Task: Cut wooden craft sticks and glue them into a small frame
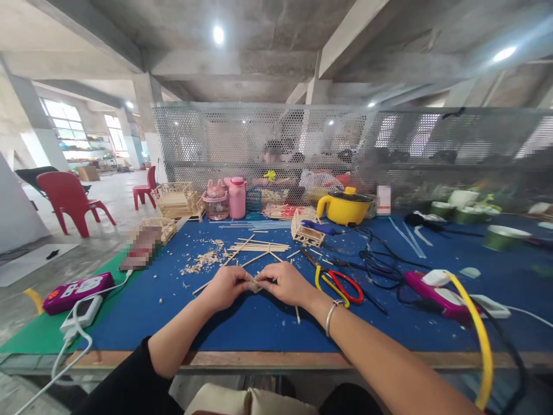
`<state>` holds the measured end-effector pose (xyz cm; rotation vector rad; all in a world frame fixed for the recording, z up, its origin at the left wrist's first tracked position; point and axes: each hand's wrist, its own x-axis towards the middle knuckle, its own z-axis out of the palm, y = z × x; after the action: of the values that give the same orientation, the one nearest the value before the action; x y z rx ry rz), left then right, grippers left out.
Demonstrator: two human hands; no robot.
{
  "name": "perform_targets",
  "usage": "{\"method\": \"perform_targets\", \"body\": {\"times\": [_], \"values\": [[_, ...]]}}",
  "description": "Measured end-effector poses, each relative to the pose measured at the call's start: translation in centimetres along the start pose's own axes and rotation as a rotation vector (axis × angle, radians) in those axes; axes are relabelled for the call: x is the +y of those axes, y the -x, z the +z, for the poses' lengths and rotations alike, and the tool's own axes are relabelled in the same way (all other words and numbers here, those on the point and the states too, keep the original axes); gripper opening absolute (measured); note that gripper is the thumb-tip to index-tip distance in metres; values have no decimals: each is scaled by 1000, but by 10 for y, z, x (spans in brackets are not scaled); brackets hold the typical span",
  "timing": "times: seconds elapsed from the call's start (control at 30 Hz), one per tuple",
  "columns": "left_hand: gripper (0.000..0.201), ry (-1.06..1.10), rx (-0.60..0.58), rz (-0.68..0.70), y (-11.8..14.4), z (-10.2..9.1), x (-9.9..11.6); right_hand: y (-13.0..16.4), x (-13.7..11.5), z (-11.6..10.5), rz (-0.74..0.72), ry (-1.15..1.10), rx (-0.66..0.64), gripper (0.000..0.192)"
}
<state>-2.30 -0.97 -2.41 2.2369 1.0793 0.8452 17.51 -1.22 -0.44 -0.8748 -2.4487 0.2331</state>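
Note:
My left hand (227, 286) and my right hand (287, 284) meet over the blue mat (259, 323), fingertips pinched together on a small wooden stick piece (257, 285). Thin wooden sticks (254, 248) lie scattered just beyond my hands. A small stick-built house frame (306, 230) stands further back. Scissors with yellow and red handles (334, 280) lie to the right of my right hand. A silver bracelet (332, 314) is on my right wrist.
Wood shavings (203, 261) lie left of the sticks. A yellow pot (343, 206), pink bottle (237, 197), black cables (380, 259), power strips (75, 290) and a pink device (436, 291) sit around. A person sits behind the mesh screen (345, 138). Red chairs (71, 202) stand at left.

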Motion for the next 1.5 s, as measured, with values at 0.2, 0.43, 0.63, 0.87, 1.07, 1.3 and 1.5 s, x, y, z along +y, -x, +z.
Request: {"method": "perform_targets", "body": {"times": [0.2, 0.43, 0.63, 0.87, 1.07, 1.3, 1.5], "values": [[15, -42, -6, 13, -2, 1, -1, 0, -1, 0, 6, 15, -8, 15], [16, -69, -23, -14, 2, 1, -4, 2, -2, -2, -28, 18, -20, 18], [24, 13, -42, -55, 8, -6, -4, 4, 3, -5, 93, 25, 37, 35], [36, -183, 122, -61, 13, -14, -9, 6, 8, -12, 162, 299, -138, 17], [41, -280, 63, -48, 13, -9, -6, 7, 5, -10, 175, 399, -186, 18], [55, -255, 39, -56, 10, -6, -11, 4, -5, -5, 170, 462, -190, 23], [39, -316, 232, -108, 10, -7, -14, 3, -10, -1, 149, 469, -194, 25]]}}
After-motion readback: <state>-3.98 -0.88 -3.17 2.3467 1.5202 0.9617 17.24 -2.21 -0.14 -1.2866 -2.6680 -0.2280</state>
